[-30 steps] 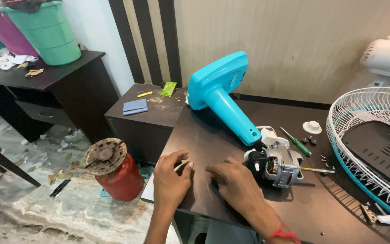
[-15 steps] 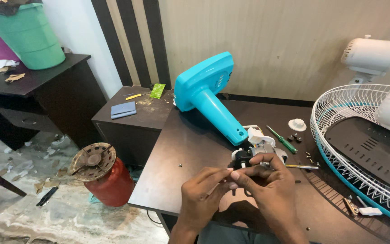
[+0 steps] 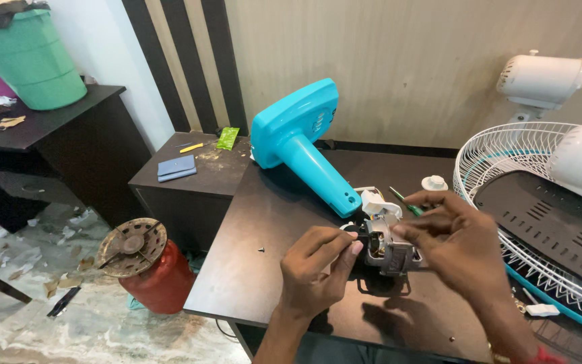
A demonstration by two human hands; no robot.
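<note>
2 hands worked on a small grey metal fan motor (image 3: 389, 246) at the middle of the dark brown wooden table (image 3: 264, 222).

The motor stood bare, out of its housing, just in front of the turquoise plastic fan stand (image 3: 304, 145), which lay tipped on the table; so the taking apart looked well advanced, while the inner parts of the motor seemed not yet opened. The right hand (image 3: 463, 246) held the motor from the side and above, fingers curled on it. The left hand (image 3: 318, 266) pinched its fingertips at the dark front end of the motor; whether something small was between them, I could not tell. Around lay 1 green-handled screwdriver (image 3: 405, 201), 1 white plastic cap (image 3: 434, 183), 1 white wire fan guard (image 3: 540, 222) and 1 loose screw (image 3: 261, 250). 1 red gas cylinder (image 3: 149, 276) stood on the floor.
</note>
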